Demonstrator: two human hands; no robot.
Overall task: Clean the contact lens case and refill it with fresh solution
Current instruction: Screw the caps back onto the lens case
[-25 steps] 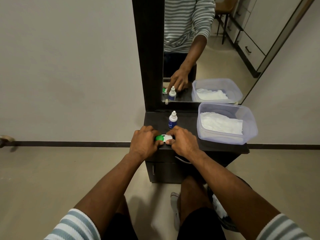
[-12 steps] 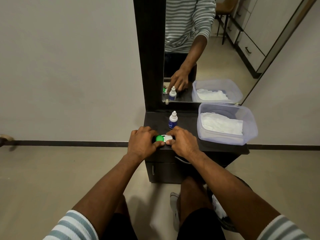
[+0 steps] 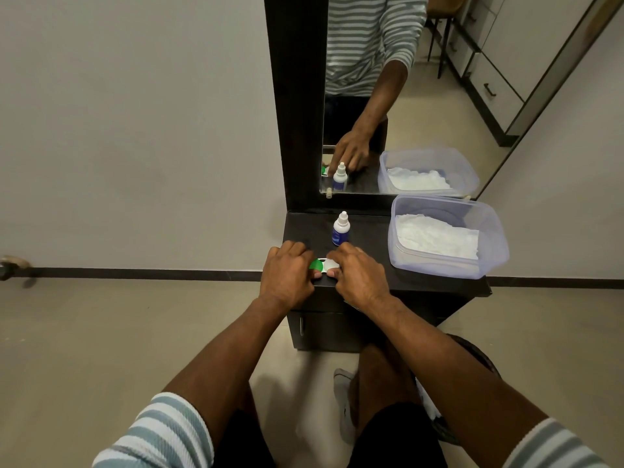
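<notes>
Small green-and-white plastic lens case [image 3: 323,265] — light, rigid, slippery; left hand [image 3: 287,276] grips green cap, right hand [image 3: 359,276] grips white end — steady body, twist caps.

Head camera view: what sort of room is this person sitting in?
Probably a bedroom or dressing corner: a tall mirror stands over a small dark vanity cabinet, and drawer units show in the reflection.
</notes>
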